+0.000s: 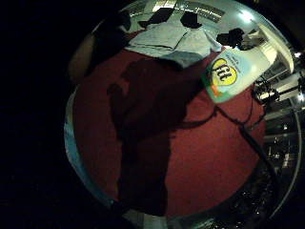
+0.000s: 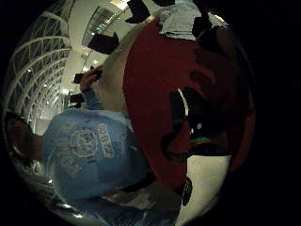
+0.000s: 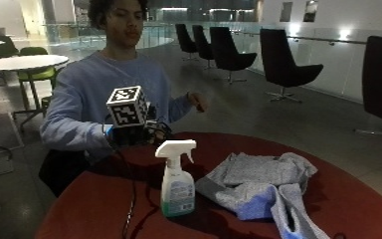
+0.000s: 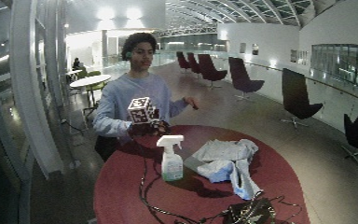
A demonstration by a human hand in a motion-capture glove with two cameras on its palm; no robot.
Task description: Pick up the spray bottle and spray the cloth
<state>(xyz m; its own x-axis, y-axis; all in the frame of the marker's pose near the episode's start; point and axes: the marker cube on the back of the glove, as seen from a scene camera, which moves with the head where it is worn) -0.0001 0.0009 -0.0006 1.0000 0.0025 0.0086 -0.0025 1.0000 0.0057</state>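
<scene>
On the table [image 3: 98, 209], spray bottle [image 3: 177, 186] stands upright.

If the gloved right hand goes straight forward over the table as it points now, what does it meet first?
Probably the spray bottle: it stands upright in front of the right hand, with the cloth beside it. Depth is unclear, so the hand might pass just beside it.

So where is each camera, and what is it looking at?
Little finger side palm view: on the gloved palm, looking down at the red table, spray bottle and cloth.
Thumb side palm view: same palm, facing the person's blue sweater.
Outside view: across the table, showing the gloved right hand above it.
Wide outside view: the same, farther back.
Three share the bottle.
</scene>
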